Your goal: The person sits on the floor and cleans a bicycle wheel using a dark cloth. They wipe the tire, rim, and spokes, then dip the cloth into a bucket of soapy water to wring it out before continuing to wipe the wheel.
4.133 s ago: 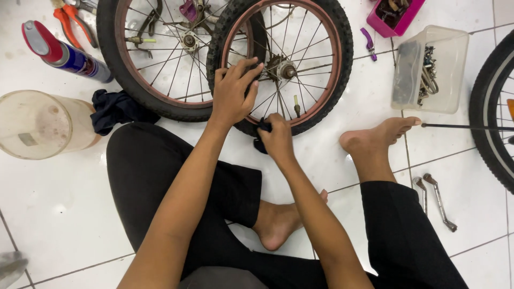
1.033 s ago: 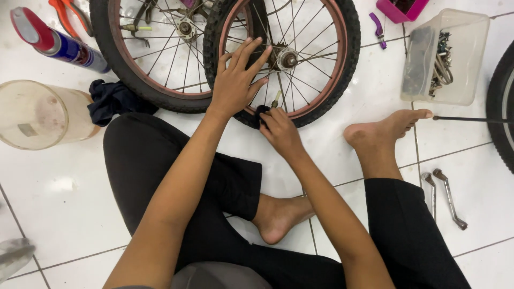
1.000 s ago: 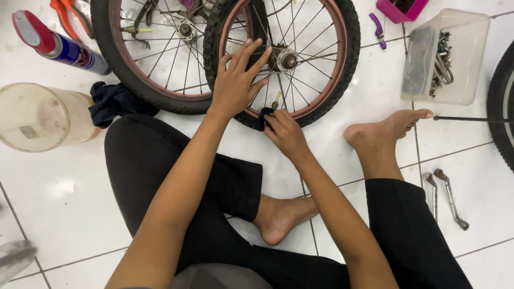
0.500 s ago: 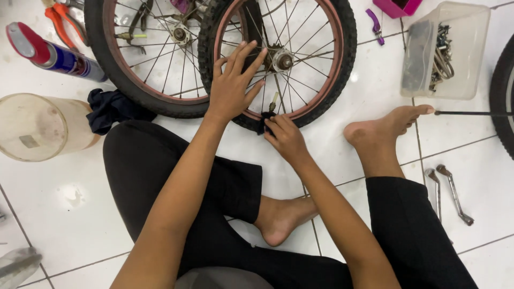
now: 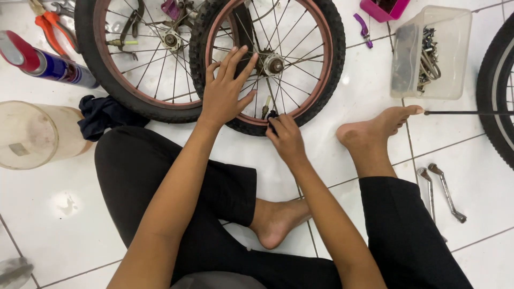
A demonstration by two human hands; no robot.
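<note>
A small bicycle wheel (image 5: 321, 69) with a black tyre and reddish rim lies flat on the white tiled floor in front of me. My left hand (image 5: 225, 88) rests spread on its spokes and rim at the near left. My right hand (image 5: 286, 136) is pinched on a small dark tool or cap (image 5: 272, 115) at the rim's near edge, beside the valve (image 5: 264, 109). A second, similar wheel (image 5: 123, 80) lies partly under the first, to the left.
A spray can (image 5: 45, 61) and orange pliers (image 5: 51, 29) lie at far left, with a clear plastic tub (image 5: 32, 134) and dark rag (image 5: 104, 115) nearer. A clear box of metal parts (image 5: 431, 53), a pink box (image 5: 385, 8), another tyre (image 5: 495, 91) and two wrenches (image 5: 441, 187) are right.
Both hands stay on the wheel; my left hand has spread a little flatter on the spokes. The view has shifted slightly; nothing was let go.
</note>
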